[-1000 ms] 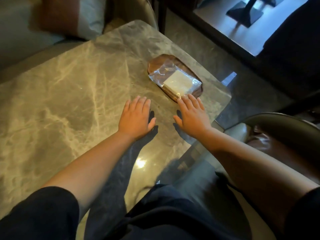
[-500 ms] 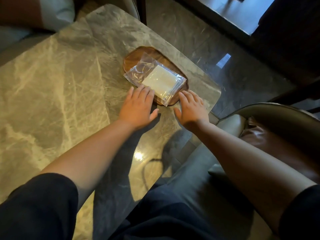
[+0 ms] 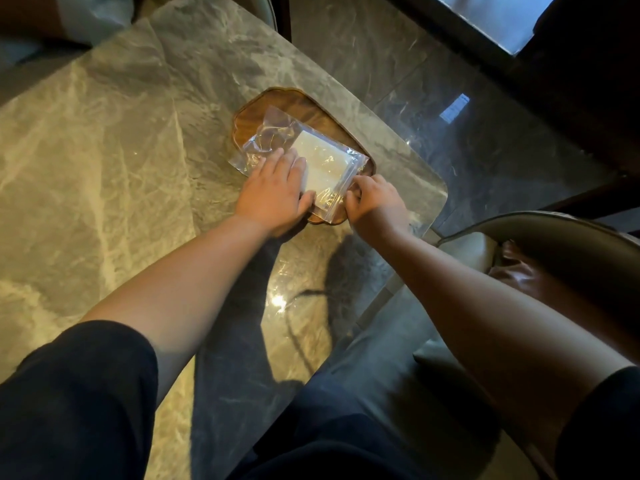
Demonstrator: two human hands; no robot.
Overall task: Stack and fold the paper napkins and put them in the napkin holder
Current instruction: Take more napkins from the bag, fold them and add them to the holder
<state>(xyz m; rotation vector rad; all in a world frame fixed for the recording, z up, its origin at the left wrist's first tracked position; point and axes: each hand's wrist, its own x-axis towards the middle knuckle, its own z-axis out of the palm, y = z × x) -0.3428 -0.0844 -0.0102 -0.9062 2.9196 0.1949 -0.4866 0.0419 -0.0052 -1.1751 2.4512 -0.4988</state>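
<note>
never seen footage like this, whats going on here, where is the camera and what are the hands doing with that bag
There is no machine here: the single picture comes from a camera worn on a person's head, looking down at their own bare arms. On the marble table sits a wooden tray, and on it a clear plastic bag with a white stack of paper napkins inside. The left hand lies flat on the bag, pressing it down. The right hand pinches the bag's near edge, probably to open it. I cannot make out a napkin holder.

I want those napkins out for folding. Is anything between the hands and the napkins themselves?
Yes. The white paper napkins lie sealed in a clear zip plastic bag on the brown wooden tray; left hand presses it, right hand pinches its near edge.
</note>
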